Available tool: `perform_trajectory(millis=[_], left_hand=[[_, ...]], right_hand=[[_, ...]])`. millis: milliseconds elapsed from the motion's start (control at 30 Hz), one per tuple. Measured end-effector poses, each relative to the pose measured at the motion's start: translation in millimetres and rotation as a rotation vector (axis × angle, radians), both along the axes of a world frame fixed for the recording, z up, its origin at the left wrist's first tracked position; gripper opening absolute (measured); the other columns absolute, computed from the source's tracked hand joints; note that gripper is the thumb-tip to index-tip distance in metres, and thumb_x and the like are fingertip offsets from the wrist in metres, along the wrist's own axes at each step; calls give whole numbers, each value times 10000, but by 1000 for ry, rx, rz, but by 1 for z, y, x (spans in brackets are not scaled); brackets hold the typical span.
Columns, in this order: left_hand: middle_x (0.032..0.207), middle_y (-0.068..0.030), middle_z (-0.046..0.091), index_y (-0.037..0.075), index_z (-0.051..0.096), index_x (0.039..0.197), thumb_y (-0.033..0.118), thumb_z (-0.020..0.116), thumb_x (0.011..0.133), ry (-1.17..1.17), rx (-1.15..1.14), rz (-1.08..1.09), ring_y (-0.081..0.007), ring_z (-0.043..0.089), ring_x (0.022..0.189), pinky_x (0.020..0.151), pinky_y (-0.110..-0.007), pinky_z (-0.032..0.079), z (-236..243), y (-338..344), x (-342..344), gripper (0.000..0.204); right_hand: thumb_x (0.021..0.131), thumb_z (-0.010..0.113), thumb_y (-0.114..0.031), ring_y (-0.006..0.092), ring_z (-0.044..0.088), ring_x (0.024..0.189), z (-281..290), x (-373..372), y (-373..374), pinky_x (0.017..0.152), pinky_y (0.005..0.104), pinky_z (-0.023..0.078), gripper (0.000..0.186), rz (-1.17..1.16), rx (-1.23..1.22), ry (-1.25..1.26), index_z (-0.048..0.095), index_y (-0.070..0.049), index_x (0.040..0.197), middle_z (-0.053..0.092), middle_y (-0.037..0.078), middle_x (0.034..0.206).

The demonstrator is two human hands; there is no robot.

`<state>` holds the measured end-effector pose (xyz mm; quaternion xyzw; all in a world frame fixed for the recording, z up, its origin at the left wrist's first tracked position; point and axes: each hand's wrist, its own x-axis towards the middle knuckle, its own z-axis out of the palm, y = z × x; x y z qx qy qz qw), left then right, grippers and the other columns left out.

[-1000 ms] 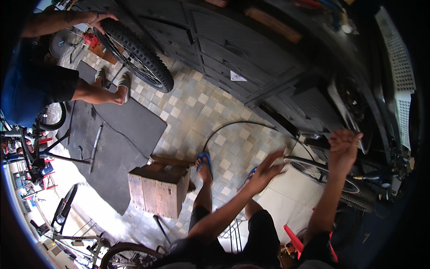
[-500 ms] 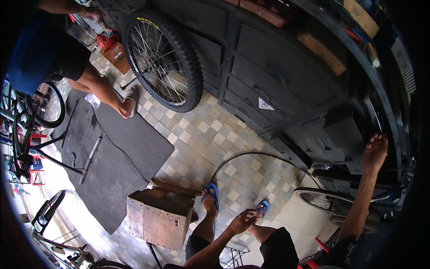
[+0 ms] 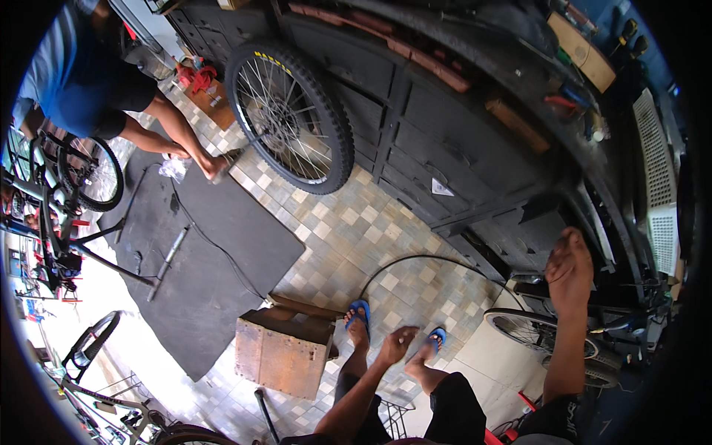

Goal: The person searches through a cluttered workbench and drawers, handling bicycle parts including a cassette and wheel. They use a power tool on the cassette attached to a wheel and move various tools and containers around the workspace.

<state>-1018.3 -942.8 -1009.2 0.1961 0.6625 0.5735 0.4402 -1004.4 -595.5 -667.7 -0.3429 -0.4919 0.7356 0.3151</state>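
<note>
My left hand (image 3: 397,347) hangs above the tiled floor, over and between my blue flip-flops. Its fingers are curled together, and whatever they may hold is too small to make out. My right hand (image 3: 569,273) is raised in front of the dark cabinet (image 3: 475,163), beside its lower drawers. The fingers of that hand are bent and bunched, slightly blurred, and I cannot make out anything in them. Below my right forearm a bicycle wheel (image 3: 512,326) lies low near the cabinet.
A worn wooden box (image 3: 282,360) stands left of my feet. Beyond it lies a dark mat (image 3: 215,297) with a metal tube (image 3: 169,263). A knobby-tyred wheel (image 3: 345,141) leans on the cabinet. Another person (image 3: 89,96) stands far left near a bicycle frame (image 3: 48,215). A black hose (image 3: 423,257) curves across the floor.
My right hand has drawn back leftward from the bench edge. My left hand has shifted slightly up and left. The other person's legs have moved, and the view has turned a little.
</note>
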Motion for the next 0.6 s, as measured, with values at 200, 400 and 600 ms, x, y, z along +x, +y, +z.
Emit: perform_trajectory(millis=[200, 400, 600], left_hand=[[1258, -101, 741, -22, 682, 1338, 369, 539, 1132, 34, 136, 216, -182, 698, 1103, 895, -346, 587, 149, 62, -228, 464], [1401, -189, 637, -63, 487, 1508, 284, 575, 1095, -241, 423, 387, -321, 612, 1322, 1091, -477, 517, 311, 185, -417, 546], [1250, -175, 637, -52, 436, 1481, 55, 473, 1066, -498, 643, 621, -291, 631, 1145, 961, -426, 524, 296, 281, -518, 430]], right_hand=[[1066, 647, -313, 161, 663, 611, 42, -9, -46, 525, 295, 526, 264, 104, -92, -154, 633, -57, 1127, 676, 58, 805], [1081, 626, -295, 179, 696, 680, 43, -9, -98, 579, 309, 552, 271, 209, -302, -269, 666, -32, 1132, 711, 83, 857], [1101, 606, -277, 176, 717, 811, 36, -42, -113, 682, 305, 561, 302, 473, -277, -392, 667, -10, 1228, 730, 105, 990]])
